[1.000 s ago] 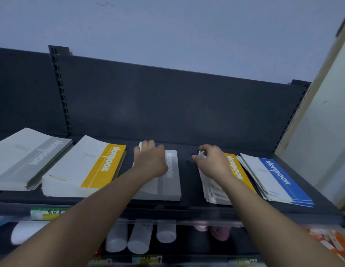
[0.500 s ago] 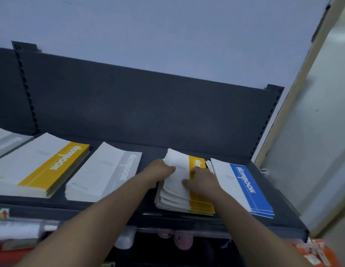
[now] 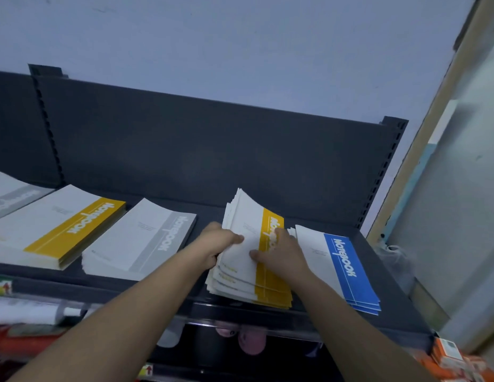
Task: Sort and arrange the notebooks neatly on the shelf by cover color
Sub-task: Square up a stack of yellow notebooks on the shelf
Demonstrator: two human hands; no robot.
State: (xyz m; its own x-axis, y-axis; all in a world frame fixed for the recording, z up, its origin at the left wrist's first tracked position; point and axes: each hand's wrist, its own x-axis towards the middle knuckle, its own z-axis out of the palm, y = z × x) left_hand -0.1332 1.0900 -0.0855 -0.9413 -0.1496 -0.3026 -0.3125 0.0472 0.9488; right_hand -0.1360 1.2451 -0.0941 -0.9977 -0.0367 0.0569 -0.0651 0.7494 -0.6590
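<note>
Bare strip of shelf [image 3: 74, 281] noted behind the stacks, closed at the far side by the back panel [image 3: 212, 150]. Narrow gap left between grey stack [image 3: 141, 238] and loose yellow stack [image 3: 245, 274]. Blue stack [image 3: 347, 271] set just beside it on the right.

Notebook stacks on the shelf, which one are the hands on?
The right yellow stack, between the grey stack and blue stack; the left yellow stack lies untouched.

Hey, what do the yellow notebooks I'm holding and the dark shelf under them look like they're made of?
Yellow notebooks: paper pages with thin matte card covers; the far ends curl upward and the edges fan out. Shelf: probably painted or powder-coated metal, matte dark grey, judging by its thin flat panels and slotted upright; the look alone can't confirm.
</note>
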